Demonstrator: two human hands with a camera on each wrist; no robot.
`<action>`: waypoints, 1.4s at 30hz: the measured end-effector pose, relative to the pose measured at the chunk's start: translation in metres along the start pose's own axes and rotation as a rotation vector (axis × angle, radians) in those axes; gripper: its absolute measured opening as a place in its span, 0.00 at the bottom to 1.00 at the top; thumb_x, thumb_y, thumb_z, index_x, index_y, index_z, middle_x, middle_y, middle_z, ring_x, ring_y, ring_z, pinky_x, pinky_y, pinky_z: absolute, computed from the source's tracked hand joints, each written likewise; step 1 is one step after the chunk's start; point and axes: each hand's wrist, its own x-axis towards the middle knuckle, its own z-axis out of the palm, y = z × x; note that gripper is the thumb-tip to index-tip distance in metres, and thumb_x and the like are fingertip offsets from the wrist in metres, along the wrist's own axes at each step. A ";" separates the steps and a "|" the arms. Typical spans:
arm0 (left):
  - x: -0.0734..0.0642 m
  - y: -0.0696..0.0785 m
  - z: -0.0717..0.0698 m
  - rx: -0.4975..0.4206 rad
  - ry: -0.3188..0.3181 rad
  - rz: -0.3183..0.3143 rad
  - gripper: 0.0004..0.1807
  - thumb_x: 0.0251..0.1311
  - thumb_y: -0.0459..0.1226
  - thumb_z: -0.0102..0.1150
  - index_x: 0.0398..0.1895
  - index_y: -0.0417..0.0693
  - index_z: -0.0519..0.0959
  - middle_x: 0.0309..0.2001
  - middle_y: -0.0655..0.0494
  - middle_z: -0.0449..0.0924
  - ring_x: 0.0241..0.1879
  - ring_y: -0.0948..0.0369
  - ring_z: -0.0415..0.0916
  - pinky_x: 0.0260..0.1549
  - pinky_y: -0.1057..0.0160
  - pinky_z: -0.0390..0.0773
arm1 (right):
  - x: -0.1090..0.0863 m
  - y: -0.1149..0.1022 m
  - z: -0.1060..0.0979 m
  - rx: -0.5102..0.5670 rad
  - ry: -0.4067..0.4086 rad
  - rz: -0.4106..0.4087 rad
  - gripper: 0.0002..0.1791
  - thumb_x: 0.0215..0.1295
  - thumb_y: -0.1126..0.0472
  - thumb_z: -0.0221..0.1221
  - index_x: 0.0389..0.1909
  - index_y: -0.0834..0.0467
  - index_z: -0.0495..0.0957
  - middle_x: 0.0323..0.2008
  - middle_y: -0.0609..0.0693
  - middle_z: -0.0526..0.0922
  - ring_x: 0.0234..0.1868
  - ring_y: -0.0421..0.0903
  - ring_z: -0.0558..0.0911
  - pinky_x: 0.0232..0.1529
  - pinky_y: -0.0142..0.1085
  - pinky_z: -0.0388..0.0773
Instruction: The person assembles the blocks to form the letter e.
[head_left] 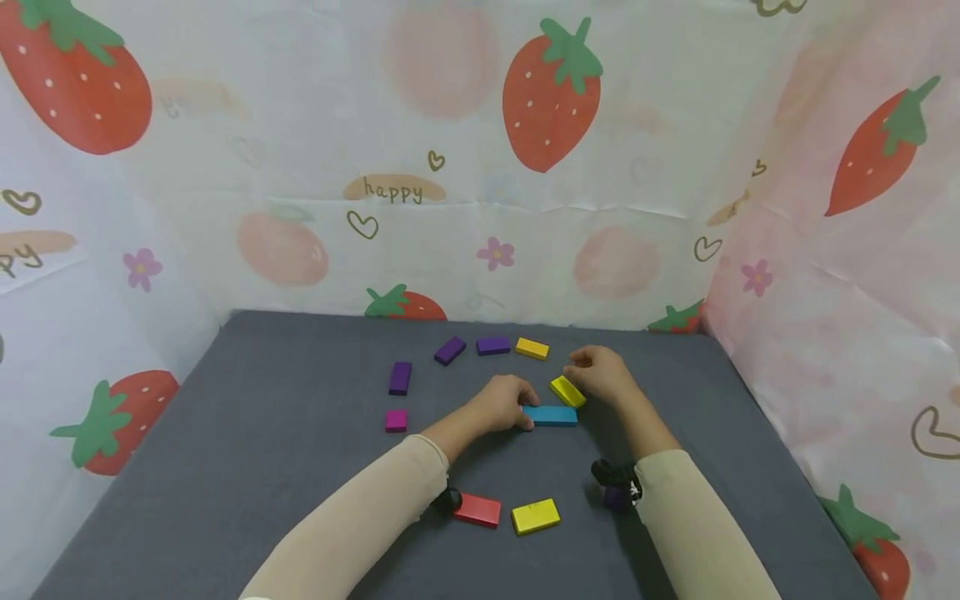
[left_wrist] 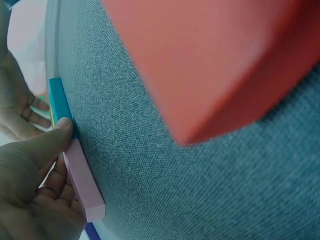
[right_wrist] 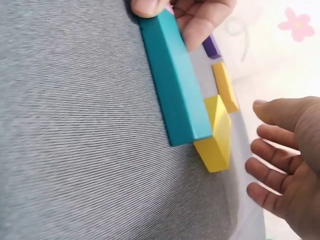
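A: Where are our hands rn?

B: Left hand [head_left: 504, 404] pinches the left end of the blue block [head_left: 555, 416], on the table [head_left: 300, 500] nr the middle. Right hand [head_left: 602, 373] holds nothing: fingers apart, just beside the slanted yellow block [head_left: 567, 392].

A: Anything else by our left?

B: Yep, a pink block [left_wrist: 85, 180], end to end w/ blue in the left wrist view. Our hand hides it from the head view. Can't tell if the ends touch.

A: OK, main risk?

B: Prob. a knock. Blue's right end sits close in front of yellow, so if we twist or push blue, we could shove yellow round.

A: And pink?

B: Similar. Our thumb's right at the join, so a sloppy let-go could drag either one askew.

A: Right side?

B: If we swing those loose fingers too far, we could clip yellow, or maybe the orange block [head_left: 532, 348] beyond it.

A: Wrists too, pls.

B: Def. The black gadget [head_left: 450, 500] on our left wrist is right by the red block [head_left: 478, 511]; dropping that arm could bump it, esp. w/ our attention up front.
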 end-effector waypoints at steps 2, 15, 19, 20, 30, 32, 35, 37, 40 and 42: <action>-0.001 0.001 -0.001 0.002 0.003 0.006 0.17 0.56 0.36 0.76 0.50 0.50 0.87 0.47 0.58 0.86 0.43 0.64 0.78 0.48 0.63 0.80 | 0.003 -0.002 -0.002 -0.002 0.014 -0.015 0.26 0.74 0.51 0.60 0.66 0.61 0.75 0.62 0.62 0.77 0.63 0.60 0.76 0.61 0.55 0.76; -0.001 -0.002 0.002 0.002 0.010 0.014 0.17 0.56 0.37 0.77 0.49 0.50 0.87 0.47 0.58 0.86 0.43 0.64 0.79 0.49 0.61 0.80 | 0.024 -0.011 0.003 -0.006 0.063 -0.095 0.24 0.75 0.54 0.60 0.67 0.59 0.76 0.65 0.61 0.75 0.66 0.61 0.73 0.62 0.57 0.74; 0.001 -0.002 0.001 0.013 0.010 0.010 0.16 0.56 0.37 0.77 0.49 0.51 0.87 0.46 0.58 0.87 0.42 0.65 0.78 0.48 0.62 0.80 | 0.031 -0.014 0.006 -0.010 0.063 -0.118 0.24 0.75 0.54 0.60 0.67 0.60 0.76 0.65 0.61 0.75 0.67 0.61 0.73 0.62 0.56 0.75; 0.001 -0.002 0.001 0.017 0.010 0.009 0.16 0.56 0.37 0.77 0.48 0.51 0.87 0.45 0.59 0.87 0.42 0.65 0.78 0.47 0.62 0.80 | 0.033 -0.015 0.007 -0.015 0.062 -0.123 0.24 0.75 0.54 0.60 0.67 0.60 0.76 0.65 0.61 0.75 0.66 0.61 0.73 0.61 0.56 0.75; -0.001 0.001 0.002 0.021 0.020 0.001 0.16 0.56 0.37 0.77 0.48 0.51 0.87 0.44 0.58 0.87 0.43 0.62 0.80 0.45 0.62 0.80 | 0.053 -0.022 0.018 -0.028 0.001 -0.181 0.24 0.74 0.57 0.61 0.67 0.61 0.76 0.65 0.60 0.76 0.65 0.60 0.75 0.61 0.54 0.76; -0.002 0.001 0.002 0.011 0.022 0.005 0.16 0.56 0.37 0.77 0.48 0.50 0.88 0.44 0.58 0.87 0.42 0.62 0.80 0.45 0.62 0.80 | 0.056 -0.022 0.021 -0.020 -0.013 -0.174 0.24 0.74 0.57 0.61 0.67 0.61 0.76 0.65 0.60 0.77 0.65 0.60 0.75 0.61 0.54 0.77; -0.001 -0.001 0.004 0.002 0.028 0.010 0.16 0.55 0.37 0.78 0.47 0.50 0.88 0.43 0.58 0.87 0.40 0.64 0.79 0.44 0.63 0.80 | 0.059 -0.021 0.024 -0.017 -0.024 -0.168 0.24 0.74 0.57 0.61 0.67 0.60 0.76 0.65 0.59 0.78 0.65 0.59 0.76 0.60 0.53 0.77; 0.000 -0.001 0.004 0.002 0.031 0.014 0.16 0.54 0.37 0.78 0.47 0.50 0.88 0.43 0.59 0.87 0.39 0.65 0.79 0.43 0.63 0.80 | 0.061 -0.021 0.025 -0.019 -0.029 -0.163 0.23 0.74 0.57 0.62 0.66 0.60 0.76 0.64 0.59 0.78 0.65 0.59 0.77 0.60 0.53 0.78; 0.001 -0.001 0.004 0.009 0.030 0.012 0.16 0.55 0.37 0.78 0.47 0.50 0.88 0.43 0.59 0.87 0.39 0.65 0.79 0.44 0.64 0.80 | 0.062 -0.022 0.025 -0.036 -0.033 -0.161 0.23 0.74 0.57 0.61 0.66 0.60 0.76 0.64 0.59 0.79 0.64 0.58 0.77 0.59 0.52 0.78; 0.001 -0.001 0.003 0.013 0.031 0.012 0.16 0.55 0.37 0.78 0.47 0.51 0.88 0.43 0.59 0.87 0.39 0.66 0.79 0.44 0.64 0.80 | 0.063 -0.022 0.025 -0.039 -0.034 -0.158 0.23 0.74 0.57 0.61 0.66 0.60 0.77 0.63 0.59 0.79 0.63 0.59 0.77 0.59 0.52 0.78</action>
